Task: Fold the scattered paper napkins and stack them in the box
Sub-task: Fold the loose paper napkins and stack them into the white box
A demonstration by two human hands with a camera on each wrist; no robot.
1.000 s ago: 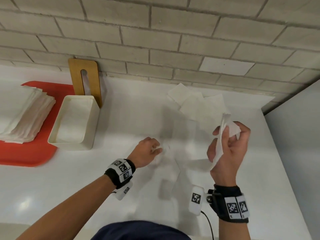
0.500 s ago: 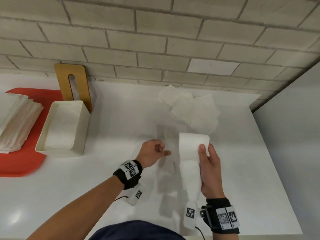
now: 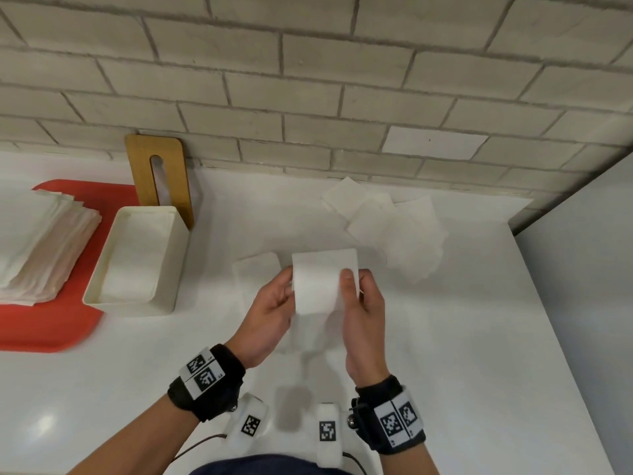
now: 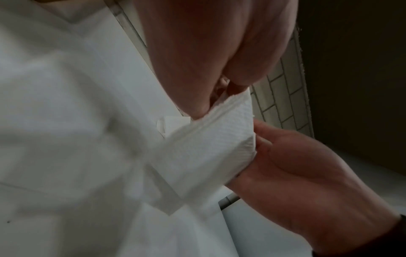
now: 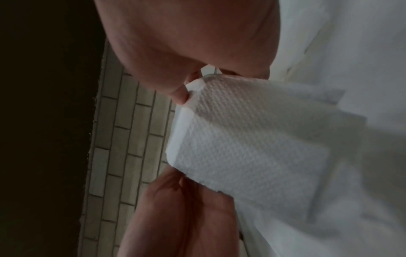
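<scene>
Both my left hand (image 3: 270, 313) and right hand (image 3: 363, 313) pinch one napkin (image 3: 320, 286) mid-fold. White box (image 3: 168, 269) at 9 o'clock looks empty; loose napkins (image 3: 394, 231) wait at 1 o'clock.

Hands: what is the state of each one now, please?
Left hand: grips the napkin at its left edge.
Right hand: grips the same napkin at its right edge.
</scene>
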